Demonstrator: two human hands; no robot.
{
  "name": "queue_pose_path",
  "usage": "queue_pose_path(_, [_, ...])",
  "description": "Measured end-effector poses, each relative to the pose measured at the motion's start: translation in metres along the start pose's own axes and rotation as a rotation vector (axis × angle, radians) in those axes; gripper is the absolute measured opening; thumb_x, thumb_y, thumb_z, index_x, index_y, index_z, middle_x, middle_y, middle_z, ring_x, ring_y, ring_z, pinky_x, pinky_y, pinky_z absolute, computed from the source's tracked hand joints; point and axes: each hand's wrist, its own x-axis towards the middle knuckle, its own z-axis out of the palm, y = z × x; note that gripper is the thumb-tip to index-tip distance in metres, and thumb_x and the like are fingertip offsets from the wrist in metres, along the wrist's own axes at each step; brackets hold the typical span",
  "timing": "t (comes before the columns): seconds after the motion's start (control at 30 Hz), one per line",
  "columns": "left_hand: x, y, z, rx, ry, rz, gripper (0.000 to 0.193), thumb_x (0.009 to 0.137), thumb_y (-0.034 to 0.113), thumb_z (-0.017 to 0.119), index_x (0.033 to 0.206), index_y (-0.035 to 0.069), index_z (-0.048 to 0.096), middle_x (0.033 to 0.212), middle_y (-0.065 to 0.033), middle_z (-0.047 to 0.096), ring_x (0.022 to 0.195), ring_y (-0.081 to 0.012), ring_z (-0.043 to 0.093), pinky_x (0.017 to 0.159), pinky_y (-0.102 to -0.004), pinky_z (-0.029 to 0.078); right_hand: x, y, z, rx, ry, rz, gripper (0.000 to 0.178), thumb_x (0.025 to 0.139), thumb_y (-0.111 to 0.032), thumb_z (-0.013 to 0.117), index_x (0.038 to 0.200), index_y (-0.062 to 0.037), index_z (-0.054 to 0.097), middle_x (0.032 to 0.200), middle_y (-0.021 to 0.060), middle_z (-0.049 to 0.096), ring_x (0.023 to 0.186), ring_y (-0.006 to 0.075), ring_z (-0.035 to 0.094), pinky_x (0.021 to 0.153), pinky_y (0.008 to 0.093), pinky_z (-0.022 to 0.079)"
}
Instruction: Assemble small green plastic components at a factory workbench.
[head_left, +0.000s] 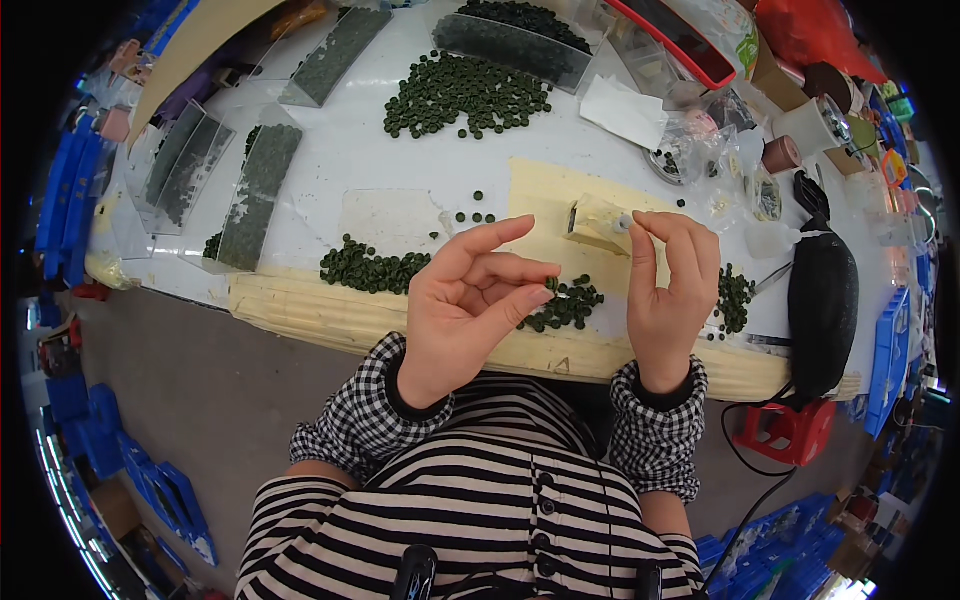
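Note:
Between the thumb and a fingertip of my left hand [455,310] is a small dark green disc [552,284]; the index finger stretches out above it. Below those fingertips lies a loose pile of the same green discs [568,306]. My right hand [677,285] is closed in a pinch at the right end of a small block wrapped in yellowish tape [598,222]. A pale round tip [626,221] shows at its fingertips, but what they hold is mostly hidden. More green discs [734,300] lie just right of that hand.
Further green discs [375,268] lie left of my left hand, with a large heap [465,95] behind. Clear trays [260,198] of discs stand at the left. A black cylinder-like object [822,310] and a red phone-like object [680,40] are at the right.

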Motion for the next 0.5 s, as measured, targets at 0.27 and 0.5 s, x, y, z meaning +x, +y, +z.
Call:
queue_pose_path(0.27, [-0.002, 0.001, 0.0, 0.028, 0.004, 0.04, 0.053, 0.089, -0.009, 0.061, 0.137, -0.003, 0.041, 0.109, -0.0191, 0.067, 0.102, -0.0175, 0.065, 0.088, -0.0246, 0.053, -0.017, -0.038, -0.021, 0.283, -0.094, 0.046, 0.025, 0.073, 0.002, 0.073, 0.097, -0.0017, 0.072, 0.085, 0.0083, 0.063, 0.077, 0.0241, 0.057, 0.068, 0.0321, 0.045])
queue_pose_path(0.5, [-0.002, 0.002, 0.002, 0.024, -0.022, 0.046, 0.052, 0.089, -0.008, 0.06, 0.137, -0.003, 0.041, 0.11, -0.0187, 0.067, 0.102, -0.0176, 0.065, 0.089, -0.0244, 0.052, -0.03, -0.049, -0.013, 0.434, -0.142, -0.016, 0.034, 0.071, 0.001, 0.075, 0.105, -0.0022, 0.072, 0.085, 0.0076, 0.063, 0.076, 0.0231, 0.056, 0.066, 0.032, 0.045])
